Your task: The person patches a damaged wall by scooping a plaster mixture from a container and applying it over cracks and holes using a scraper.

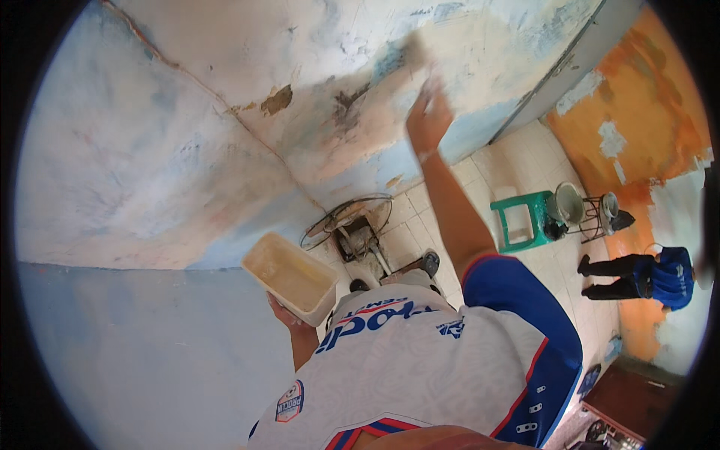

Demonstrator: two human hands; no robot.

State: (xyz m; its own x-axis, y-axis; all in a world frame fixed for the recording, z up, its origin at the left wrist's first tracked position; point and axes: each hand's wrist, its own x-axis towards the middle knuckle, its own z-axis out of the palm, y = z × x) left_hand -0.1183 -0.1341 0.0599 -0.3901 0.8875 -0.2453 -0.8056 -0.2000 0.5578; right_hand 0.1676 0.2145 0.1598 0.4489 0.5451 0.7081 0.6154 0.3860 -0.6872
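Note:
My left hand is closed on the side of a cream rectangular tub, holding it tilted in front of my body. Pale residue coats the inside of the tub. My right hand is raised at the end of my outstretched arm and looks closed on a scraper-like tool. Motion blurs the tool and fingertips, so its exact kind is unclear. Behind that tool stands the patchy wall, with pale, blue and dark areas; I cannot tell whether the tool touches it. White smears mark my right hand.
Below the wall stands a round fan-like wire frame. A green plastic stool and a bucket are on the tiled floor to the right, beside a metal stand. Farther right, a person in blue stands by an orange wall.

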